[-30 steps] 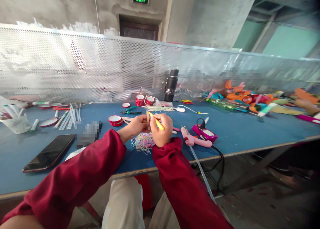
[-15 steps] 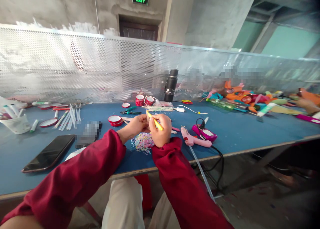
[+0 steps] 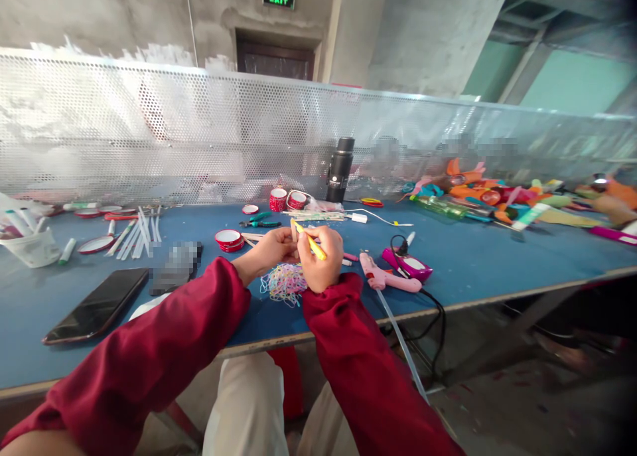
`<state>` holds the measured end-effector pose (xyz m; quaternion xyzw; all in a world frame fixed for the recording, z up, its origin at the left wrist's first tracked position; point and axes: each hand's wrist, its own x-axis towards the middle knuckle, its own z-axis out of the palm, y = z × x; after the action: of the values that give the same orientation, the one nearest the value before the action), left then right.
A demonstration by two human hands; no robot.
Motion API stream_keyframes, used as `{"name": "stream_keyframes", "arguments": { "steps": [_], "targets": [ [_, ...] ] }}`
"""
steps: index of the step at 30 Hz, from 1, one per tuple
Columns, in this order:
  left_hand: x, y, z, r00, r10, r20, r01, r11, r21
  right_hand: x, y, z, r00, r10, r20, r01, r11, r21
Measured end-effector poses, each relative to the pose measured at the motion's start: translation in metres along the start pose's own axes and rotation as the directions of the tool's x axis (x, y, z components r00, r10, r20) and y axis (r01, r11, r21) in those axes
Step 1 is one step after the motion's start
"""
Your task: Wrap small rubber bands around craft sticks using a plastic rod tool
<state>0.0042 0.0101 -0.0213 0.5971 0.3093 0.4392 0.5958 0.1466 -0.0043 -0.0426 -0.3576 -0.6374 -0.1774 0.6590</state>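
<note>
My right hand is closed around a slim yellow pen, which slants up and left across the fingers. Close against it, my left hand has its fingers pinched together; what they hold is mostly hidden and too small to name. Both hands are just above the blue table. Under them lies a tangled heap of thin pastel elastic bands. To the right of my right hand rests a pink glue gun with a clear glue stick projecting from its back. Red tape rolls sit beyond my left hand.
A black phone and white glue sticks lie on the left, near a cup of markers. Green-handled pliers and a black bottle stand farther back. Colourful craft pieces are heaped at right.
Almost nothing differs. The yellow pen and my right hand have shifted very slightly; both hands keep the same hold. At the far right, a blurred hand has moved a little.
</note>
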Motion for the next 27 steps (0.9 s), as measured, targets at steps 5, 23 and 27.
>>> {"name": "stream_keyframes", "arguments": {
  "steps": [5,23,27],
  "targets": [
    [-0.0006,0.0001,0.0014,1.0,0.007,0.002,-0.007,1.0,0.003,0.0007,-0.0029,-0.0004,0.999,-0.03,0.025,0.03,0.999,0.009],
    [-0.0011,0.0,0.0006,1.0,0.007,-0.004,-0.006,1.0,0.012,0.0009,-0.0007,-0.0003,1.0,0.001,0.006,-0.001,1.0,-0.008],
    [-0.0005,-0.0002,0.0004,1.0,0.007,0.005,-0.007,1.0,0.006,0.0012,-0.0015,-0.001,1.0,-0.013,-0.001,0.013,1.0,0.005]
  ]
}}
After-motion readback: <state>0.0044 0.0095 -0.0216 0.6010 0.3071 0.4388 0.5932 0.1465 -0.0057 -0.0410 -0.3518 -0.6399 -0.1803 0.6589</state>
